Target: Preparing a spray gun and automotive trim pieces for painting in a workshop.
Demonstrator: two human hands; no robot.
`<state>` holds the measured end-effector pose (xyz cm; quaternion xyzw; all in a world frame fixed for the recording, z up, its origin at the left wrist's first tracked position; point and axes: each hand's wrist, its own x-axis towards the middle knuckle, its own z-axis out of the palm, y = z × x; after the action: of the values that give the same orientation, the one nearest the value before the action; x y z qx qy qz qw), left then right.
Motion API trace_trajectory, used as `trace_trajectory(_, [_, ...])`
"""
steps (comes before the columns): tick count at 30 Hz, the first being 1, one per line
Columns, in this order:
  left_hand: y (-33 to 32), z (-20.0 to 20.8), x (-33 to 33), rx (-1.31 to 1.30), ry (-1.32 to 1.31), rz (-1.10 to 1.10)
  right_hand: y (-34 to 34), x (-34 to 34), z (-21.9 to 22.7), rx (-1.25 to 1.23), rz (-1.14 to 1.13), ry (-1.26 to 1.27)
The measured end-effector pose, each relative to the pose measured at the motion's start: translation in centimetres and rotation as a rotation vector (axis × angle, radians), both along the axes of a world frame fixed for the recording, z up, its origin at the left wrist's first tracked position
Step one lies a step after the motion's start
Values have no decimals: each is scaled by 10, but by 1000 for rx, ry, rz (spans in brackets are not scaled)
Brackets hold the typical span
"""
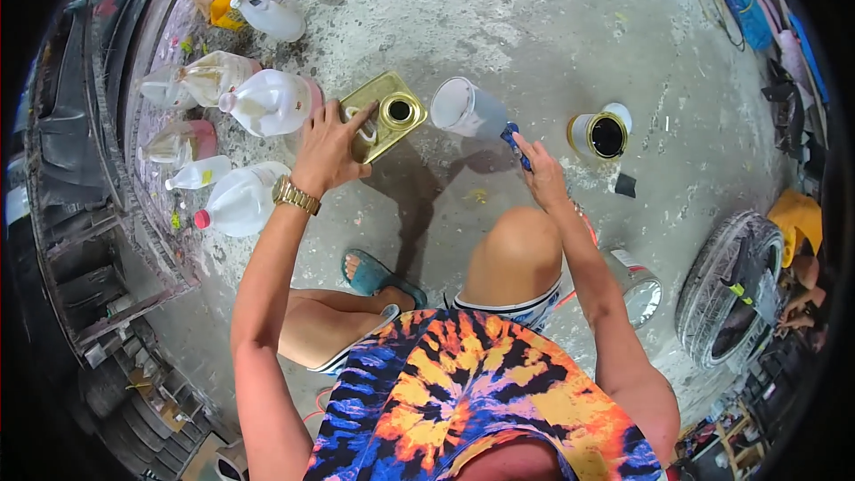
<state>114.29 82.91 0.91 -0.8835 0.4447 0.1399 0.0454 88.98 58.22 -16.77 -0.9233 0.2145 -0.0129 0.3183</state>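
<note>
My left hand is closed on a rectangular gold metal tin, its fingers over the top beside a white carrying handle. The tin's round spout stands uncapped and looks dark inside. To its right, my right hand grips a dark blue part fixed to a translucent cup. I cannot tell whether this part is a handle or a wrapped cloth. The cup is tilted with its pale round end toward the tin, apart from the spout. Further right, an open round can holds dark liquid.
Several plastic jugs stand and lie at the left, along with a white bottle. Beside my right arm is another metal can. A tyre lies at the right. Dark car parts line the left edge.
</note>
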Motion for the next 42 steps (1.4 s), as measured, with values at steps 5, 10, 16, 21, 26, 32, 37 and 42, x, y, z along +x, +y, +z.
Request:
trace_trajectory(5, [-35, -4, -2, 70, -40, -142, 3, -22, -12, -74, 2, 21])
trace_trajectory(10, [-72, -20, -22, 139, -113, -296, 4, -48, -19, -122, -33, 100])
trace_trajectory(16, [-103, -44, -49, 153, -226, -390, 3, -73, -27, -157, -60, 116])
trace_trajectory(21, [-119, -56, -69, 291, -317, -432, 8, -84, -30, -113, -85, 177])
trace_trajectory(26, [-132, -61, -90, 407, -339, -475, 14, -95, -34, -64, -121, 186])
trace_trajectory(32, [-135, -62, -102, 442, -351, -506, 19, -107, -35, -27, -147, 222])
trace_trajectory(37, [-115, -56, -91, 314, -290, -462, 20, -108, -35, 15, -134, 156])
trace_trajectory(42, [-64, -36, -50, 32, -122, -381, 25, -98, -41, 163, -145, -55])
